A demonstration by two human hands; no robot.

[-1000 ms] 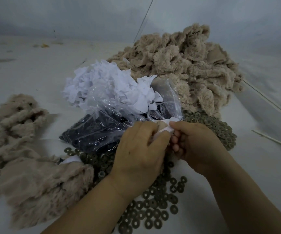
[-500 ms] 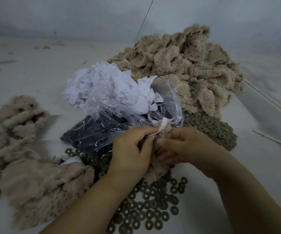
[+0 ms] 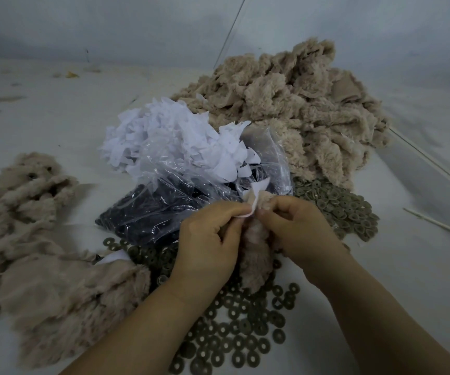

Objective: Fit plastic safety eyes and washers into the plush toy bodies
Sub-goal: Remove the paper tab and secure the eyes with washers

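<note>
I hold a small beige plush body (image 3: pixel 255 255) between both hands over the table. My left hand (image 3: pixel 207 242) pinches a white paper piece (image 3: pixel 256 196) at the plush's top edge. My right hand (image 3: pixel 297 226) grips the plush top from the other side. A clear plastic bag (image 3: pixel 164 212) of black safety eyes lies just behind my hands. Grey-green ring washers (image 3: pixel 234 339) are scattered below my hands, and a second heap of washers (image 3: pixel 340 207) lies to the right.
A big pile of beige plush bodies (image 3: pixel 299 109) fills the back right. More plush bodies (image 3: pixel 42 253) lie at the left. White paper scraps (image 3: pixel 169 136) sit on the bag. Thin sticks (image 3: pixel 440 226) lie at the right on the white table (image 3: pixel 42 117).
The plush body has slid down between my hands and now hangs over the washers. My fingers have shifted to its top edge, and the white paper piece stands up between them.
</note>
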